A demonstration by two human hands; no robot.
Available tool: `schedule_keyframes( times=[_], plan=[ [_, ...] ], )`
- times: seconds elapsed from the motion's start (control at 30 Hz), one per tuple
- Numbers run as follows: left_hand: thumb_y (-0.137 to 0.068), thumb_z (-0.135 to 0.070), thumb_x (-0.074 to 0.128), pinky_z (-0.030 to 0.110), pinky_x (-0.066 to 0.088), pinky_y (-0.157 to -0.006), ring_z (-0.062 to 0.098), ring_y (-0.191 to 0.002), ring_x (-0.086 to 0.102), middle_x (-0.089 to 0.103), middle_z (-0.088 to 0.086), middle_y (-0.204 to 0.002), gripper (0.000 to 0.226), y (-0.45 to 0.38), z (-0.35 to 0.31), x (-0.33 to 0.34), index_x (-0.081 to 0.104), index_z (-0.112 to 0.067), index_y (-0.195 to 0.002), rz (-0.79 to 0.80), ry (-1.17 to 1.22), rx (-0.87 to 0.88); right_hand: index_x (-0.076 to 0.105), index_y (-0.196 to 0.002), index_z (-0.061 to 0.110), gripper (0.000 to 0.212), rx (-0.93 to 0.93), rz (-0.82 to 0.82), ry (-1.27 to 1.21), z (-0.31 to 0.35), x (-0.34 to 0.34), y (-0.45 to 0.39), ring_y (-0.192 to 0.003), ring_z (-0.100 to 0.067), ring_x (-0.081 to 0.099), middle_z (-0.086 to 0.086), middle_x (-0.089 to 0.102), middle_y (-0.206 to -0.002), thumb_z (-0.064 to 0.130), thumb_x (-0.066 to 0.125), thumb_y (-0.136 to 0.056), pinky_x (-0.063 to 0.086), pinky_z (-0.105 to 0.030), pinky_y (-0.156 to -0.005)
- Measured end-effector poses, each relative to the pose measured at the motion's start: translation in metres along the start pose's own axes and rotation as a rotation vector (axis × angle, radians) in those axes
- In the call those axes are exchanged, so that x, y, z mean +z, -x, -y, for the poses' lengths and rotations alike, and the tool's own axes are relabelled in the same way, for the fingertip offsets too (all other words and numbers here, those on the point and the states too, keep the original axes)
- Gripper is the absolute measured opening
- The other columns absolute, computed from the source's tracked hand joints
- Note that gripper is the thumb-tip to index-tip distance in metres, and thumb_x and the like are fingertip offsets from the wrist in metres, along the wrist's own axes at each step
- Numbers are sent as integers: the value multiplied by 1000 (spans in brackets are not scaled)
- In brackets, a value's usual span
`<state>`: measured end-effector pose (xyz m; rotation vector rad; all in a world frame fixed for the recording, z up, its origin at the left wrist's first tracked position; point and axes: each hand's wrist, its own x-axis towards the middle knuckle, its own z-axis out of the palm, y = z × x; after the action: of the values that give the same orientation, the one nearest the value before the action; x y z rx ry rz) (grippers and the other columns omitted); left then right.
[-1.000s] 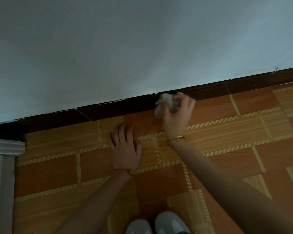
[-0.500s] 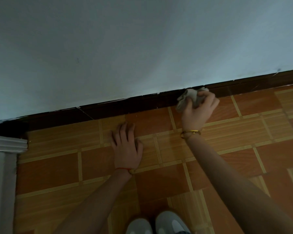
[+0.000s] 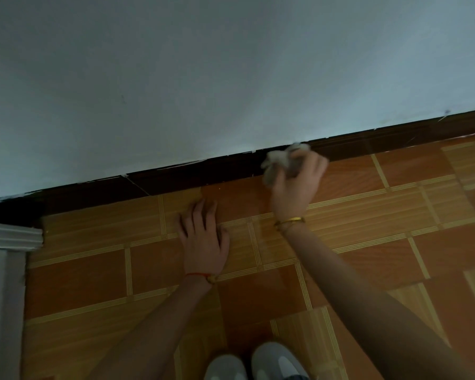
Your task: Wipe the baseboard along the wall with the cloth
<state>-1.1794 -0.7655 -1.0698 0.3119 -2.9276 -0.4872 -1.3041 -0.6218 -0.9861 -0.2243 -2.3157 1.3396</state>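
Grips the crumpled pale cloth [image 3: 279, 160] in the right hand [image 3: 296, 187], fingers curled round the wad; motion blur there, so finger detail unclear. Presses the cloth against the dark baseboard [image 3: 176, 179] where it meets the wall [image 3: 231, 78], just above the tiled floor [image 3: 368, 242]. Plants the left hand [image 3: 203, 242] flat on the floor, fingers spread and straight, holding nothing, fingertips near the baseboard but apart from it.

Versus half a second ago: cloth and right hand back toward the left along the baseboard, after going right in the half second before that. Left hand in the same spot in all three pictures, camera framing about the same too. Reads as a back-and-forth scrub over one short stretch, not a steady travel along the wall.

Meaning for the task: wiping under way, likely working a stubborn patch. Long runs of baseboard to the far left and far right not covered in these frames; cannot tell from the dim picture which parts are clean. Probably needs a shift of the bracing hand and body to get further along.

Also in view: gold bangle [image 3: 290, 222] on the right wrist, red string [image 3: 199, 275] on the left, white shoes [image 3: 258, 363] at bottom edge, white door trim [image 3: 11, 237] at left.
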Motion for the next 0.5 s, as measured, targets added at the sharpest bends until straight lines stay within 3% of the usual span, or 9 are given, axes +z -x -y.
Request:
schedule_keyframes(
  times=[0.07, 0.13, 0.23, 0.37, 0.43, 0.5],
  plan=[
    [-95, -30, 44, 65, 19, -117, 38, -139, 38, 44, 16, -148, 52, 0, 0, 0, 49, -9, -143, 12, 8, -1, 53, -97, 2, 27, 4, -81, 21, -5, -10, -14, -97, -14, 50, -13, 43, -113, -6, 64, -74, 48, -15, -82],
    [-95, -31, 43, 65, 19, -118, 38, -140, 39, 44, 16, -148, 52, 0, 0, 0, 48, -9, -143, 19, 9, 0, 53, -97, 1, 27, -28, -64, 34, -6, -10, -14, -99, -17, 51, -16, 43, -114, -8, 63, -74, 47, -11, -79],
    [-95, -30, 45, 65, 20, -117, 38, -139, 39, 45, 17, -146, 52, 0, 0, 1, 49, -9, -142, 9, -4, -2, 54, -99, 3, 30, -25, 56, 52, 4, 2, 7, -101, -10, 48, -12, 42, -120, -8, 65, -74, 42, 0, -75],
    [-95, -31, 49, 64, 19, -118, 39, -140, 37, 43, 18, -146, 53, 0, 1, 2, 45, -8, -143, 4, -25, 2, 54, -96, 5, 29, -278, 348, 66, 15, 28, 45, -90, -9, 46, -8, 43, -110, -9, 64, -73, 43, -11, -64],
    [-96, -32, 50, 65, 20, -117, 39, -140, 38, 43, 19, -146, 54, 1, 1, 2, 45, -8, -144, 0, -26, 5, 54, -95, 5, 26, -304, 390, 39, 16, 32, 50, -86, -11, 47, -7, 42, -106, -9, 63, -75, 44, -17, -61],
    [-95, -31, 49, 65, 20, -117, 39, -139, 39, 44, 18, -146, 53, 1, 2, 2, 48, -8, -143, -9, -17, 9, 54, -95, 5, 26, -298, 393, 36, 11, 28, 44, -89, -9, 46, -8, 43, -108, -9, 63, -75, 44, -11, -67]
  ],
)
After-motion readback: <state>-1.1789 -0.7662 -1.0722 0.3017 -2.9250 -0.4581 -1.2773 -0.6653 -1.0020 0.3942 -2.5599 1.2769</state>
